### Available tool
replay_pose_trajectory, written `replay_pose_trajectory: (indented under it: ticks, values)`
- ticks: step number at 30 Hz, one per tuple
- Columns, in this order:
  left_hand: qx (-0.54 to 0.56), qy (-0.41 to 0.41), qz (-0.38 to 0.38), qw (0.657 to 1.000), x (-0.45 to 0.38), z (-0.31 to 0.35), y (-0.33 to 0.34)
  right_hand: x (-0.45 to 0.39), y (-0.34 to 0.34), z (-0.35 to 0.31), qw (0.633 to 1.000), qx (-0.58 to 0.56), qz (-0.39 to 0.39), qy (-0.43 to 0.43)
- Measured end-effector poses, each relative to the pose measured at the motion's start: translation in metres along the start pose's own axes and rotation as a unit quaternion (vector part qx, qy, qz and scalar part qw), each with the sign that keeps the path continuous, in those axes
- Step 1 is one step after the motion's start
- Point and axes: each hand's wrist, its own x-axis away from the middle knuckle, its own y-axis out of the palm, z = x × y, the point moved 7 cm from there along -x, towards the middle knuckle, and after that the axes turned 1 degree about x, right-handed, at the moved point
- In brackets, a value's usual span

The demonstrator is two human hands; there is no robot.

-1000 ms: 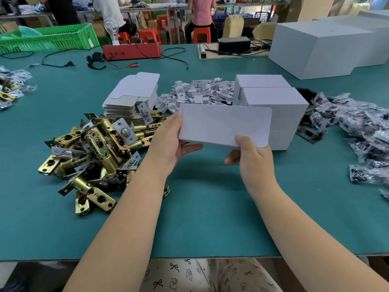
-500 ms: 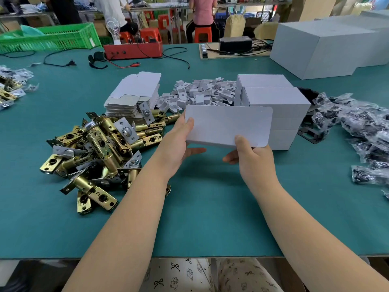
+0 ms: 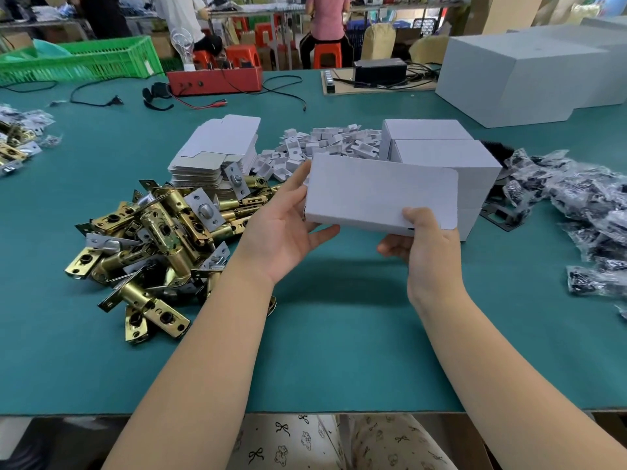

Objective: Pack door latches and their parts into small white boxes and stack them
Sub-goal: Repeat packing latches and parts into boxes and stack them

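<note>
Your left hand (image 3: 283,228) cups the left end of the small white box (image 3: 380,195), fingers (image 3: 298,176) spread up its side and thumb beneath. Your right hand (image 3: 429,251) pinches its lower right edge, thumb on top. The box sits closed and plain at frame center, held above the green worktop (image 3: 339,334), with brass door latches (image 3: 152,232) heaped left.

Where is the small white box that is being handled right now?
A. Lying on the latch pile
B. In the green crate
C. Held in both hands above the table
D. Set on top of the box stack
C: the left hand and right hand grip the box at its ends, clear of the table.
</note>
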Motion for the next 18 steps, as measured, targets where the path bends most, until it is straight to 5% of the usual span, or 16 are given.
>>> replay_pose_trajectory:
  ticks: [13, 18]
  values:
    - [0.072, 0.010, -0.023, 0.997, 0.006, 0.002, 0.008, -0.004, -0.004, 0.010, 0.999, -0.027, 0.004, 0.026]
    - [0.048, -0.005, 0.066, 0.997, 0.002, -0.001, -0.001, -0.002, 0.003, 0.007, 0.998, 0.051, -0.028, -0.027]
